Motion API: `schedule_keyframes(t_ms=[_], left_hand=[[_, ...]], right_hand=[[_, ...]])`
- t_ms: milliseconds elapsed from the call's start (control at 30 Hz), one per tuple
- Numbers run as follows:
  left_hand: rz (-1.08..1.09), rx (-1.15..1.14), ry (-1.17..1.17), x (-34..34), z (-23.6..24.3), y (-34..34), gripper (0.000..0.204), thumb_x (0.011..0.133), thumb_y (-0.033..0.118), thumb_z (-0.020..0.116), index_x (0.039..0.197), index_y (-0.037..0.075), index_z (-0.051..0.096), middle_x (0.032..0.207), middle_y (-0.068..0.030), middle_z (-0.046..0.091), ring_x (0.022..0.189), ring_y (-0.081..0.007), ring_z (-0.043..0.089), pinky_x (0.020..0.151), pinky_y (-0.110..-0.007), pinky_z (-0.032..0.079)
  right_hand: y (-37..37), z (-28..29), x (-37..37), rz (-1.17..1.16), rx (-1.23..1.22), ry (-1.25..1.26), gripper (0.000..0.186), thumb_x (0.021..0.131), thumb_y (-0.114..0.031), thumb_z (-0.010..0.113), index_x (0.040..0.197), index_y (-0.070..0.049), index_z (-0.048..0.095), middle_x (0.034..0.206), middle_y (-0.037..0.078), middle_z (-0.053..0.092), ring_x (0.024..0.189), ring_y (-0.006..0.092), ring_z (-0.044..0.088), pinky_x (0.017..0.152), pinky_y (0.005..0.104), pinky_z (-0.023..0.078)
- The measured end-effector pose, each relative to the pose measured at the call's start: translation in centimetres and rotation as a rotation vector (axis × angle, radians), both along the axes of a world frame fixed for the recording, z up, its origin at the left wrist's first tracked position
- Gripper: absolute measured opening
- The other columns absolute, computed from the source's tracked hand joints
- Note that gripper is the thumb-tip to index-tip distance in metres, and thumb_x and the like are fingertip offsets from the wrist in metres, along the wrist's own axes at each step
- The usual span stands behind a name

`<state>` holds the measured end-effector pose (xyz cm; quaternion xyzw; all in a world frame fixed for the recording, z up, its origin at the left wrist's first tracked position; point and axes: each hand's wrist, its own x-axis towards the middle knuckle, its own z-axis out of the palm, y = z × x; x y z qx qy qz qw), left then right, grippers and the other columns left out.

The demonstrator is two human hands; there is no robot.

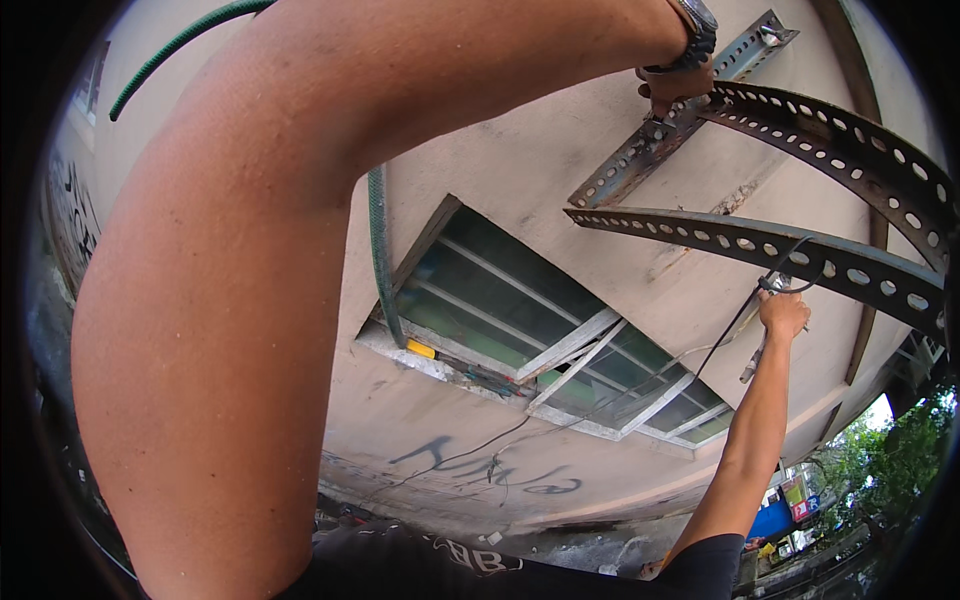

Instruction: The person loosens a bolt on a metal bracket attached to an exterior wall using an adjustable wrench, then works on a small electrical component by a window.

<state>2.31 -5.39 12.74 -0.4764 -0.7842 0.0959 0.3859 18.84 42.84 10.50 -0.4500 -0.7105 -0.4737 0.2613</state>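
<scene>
My left hand (pixel 672 92), below a wristwatch (pixel 700 35), is closed at the junction of a perforated wall rail (pixel 620 170) and the upper steel bracket arm (pixel 820 140), gripping the bracket. Part of its fingers is hidden. My right hand (pixel 783 312) is closed around a silvery metal tool (pixel 750 367), just beneath the lower perforated arm (pixel 700 230). A black cable (pixel 728 331) loops around that arm beside the hand and trails down and left. My left arm covers much of the left of the view.
A recessed window (pixel 480 300) with bars and an open pane sits in the pink wall (pixel 500 160), with a yellow-handled object (pixel 420 349) on its sill. A green hose (pixel 379 245) hangs alongside. Loose wires cross below. Trees (pixel 890 470) and a blue object (pixel 770 518) are at lower right.
</scene>
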Motion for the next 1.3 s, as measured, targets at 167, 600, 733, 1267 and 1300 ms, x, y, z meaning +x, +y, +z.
schedule_keyframes(t_ms=[167,600,733,1267,1300], left_hand=[[0.064,0.269,0.113,1.8,-1.6,-2.2,0.026,0.091,0.028,0.068,0.098,0.006,0.079,0.102,-0.0164,0.077,0.098,-0.034,0.074,0.084,-0.044,0.059],[-0.506,1.075,-0.518,-3.7,-18.1,3.0,0.036,0.104,0.032,0.06,0.095,0.0,0.073,0.063,-0.0191,0.065,0.055,-0.0346,0.061,0.057,-0.045,0.045],[-0.463,1.077,-0.388,-4.3,-16.9,3.9,0.036,0.102,0.036,0.062,0.099,0.003,0.075,0.068,-0.0185,0.068,0.059,-0.035,0.065,0.059,-0.045,0.049],[0.094,0.292,0.068,0.3,-0.4,0.0,0.036,0.092,0.041,0.07,0.107,0.009,0.078,0.104,-0.0129,0.077,0.098,-0.0323,0.074,0.086,-0.044,0.057],[0.091,0.282,0.074,0.6,-0.1,0.3,0.036,0.092,0.041,0.07,0.107,0.01,0.078,0.104,-0.0125,0.077,0.099,-0.032,0.074,0.087,-0.044,0.056]], right_hand=[[-1.3,-0.3,-0.7,0.008,0.004,-0.011,0.083,0.091,-0.077,0.051,0.125,-0.003,0.066,0.122,0.017,0.069,0.111,0.0344,0.069,0.093,0.0495,0.052],[-0.6,-0.3,0.1,0.009,0.008,0.009,0.084,0.091,-0.077,0.051,0.126,-0.002,0.066,0.124,0.017,0.068,0.112,0.0349,0.068,0.096,0.0482,0.05],[-0.7,-0.5,0.0,0.028,0.021,0.01,0.085,0.091,-0.077,0.051,0.126,-0.002,0.066,0.123,0.018,0.068,0.112,0.0356,0.068,0.096,0.0489,0.05],[-0.6,-0.4,0.2,0.045,0.023,-0.004,0.083,0.092,-0.076,0.05,0.126,-0.002,0.067,0.122,0.017,0.068,0.111,0.0359,0.068,0.097,0.0509,0.049],[-0.6,-0.5,0.4,0.038,0.021,-0.004,0.083,0.092,-0.076,0.05,0.126,-0.003,0.067,0.122,0.017,0.068,0.111,0.0358,0.068,0.097,0.0507,0.049]])
